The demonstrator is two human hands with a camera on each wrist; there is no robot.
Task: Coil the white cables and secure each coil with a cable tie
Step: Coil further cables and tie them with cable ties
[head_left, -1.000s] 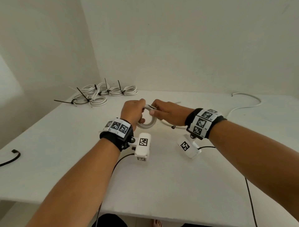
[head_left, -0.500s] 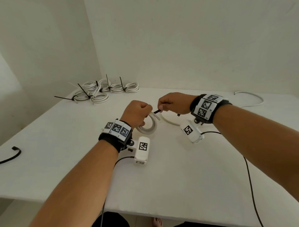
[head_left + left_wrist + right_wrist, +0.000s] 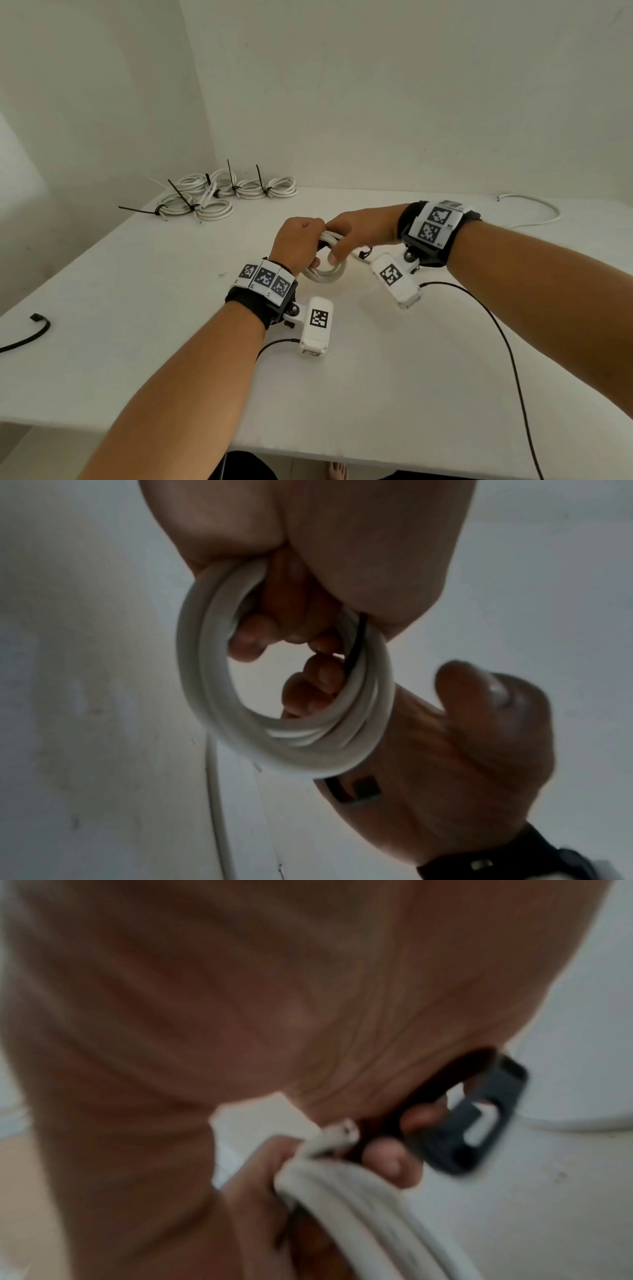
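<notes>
A small coil of white cable [image 3: 326, 275] hangs just above the white table [image 3: 144, 308] at its middle. My left hand [image 3: 308, 246] grips the coil's top in a fist; in the left wrist view its fingers [image 3: 308, 593] curl round the strands [image 3: 205, 696]. My right hand [image 3: 337, 246] meets it from the right, fingers through the coil [image 3: 315, 685], thumb [image 3: 493, 693] outside. A black cable tie [image 3: 356, 642] runs along the strands there. Its head [image 3: 479, 1123] pokes out beside my right fingers, near the cable's cut end [image 3: 339, 1134].
Several tied white coils [image 3: 219, 197] with black tie tails lie at the table's back left corner. A loose white cable [image 3: 534, 214] curves at the back right. A black tie [image 3: 32, 334] lies by the left edge. Black camera wires [image 3: 507, 346] trail off the front.
My right hand, which had drawn up and to the right with the tie's end, has come back to the coil and now has its fingers through it. The left hand keeps its grip.
</notes>
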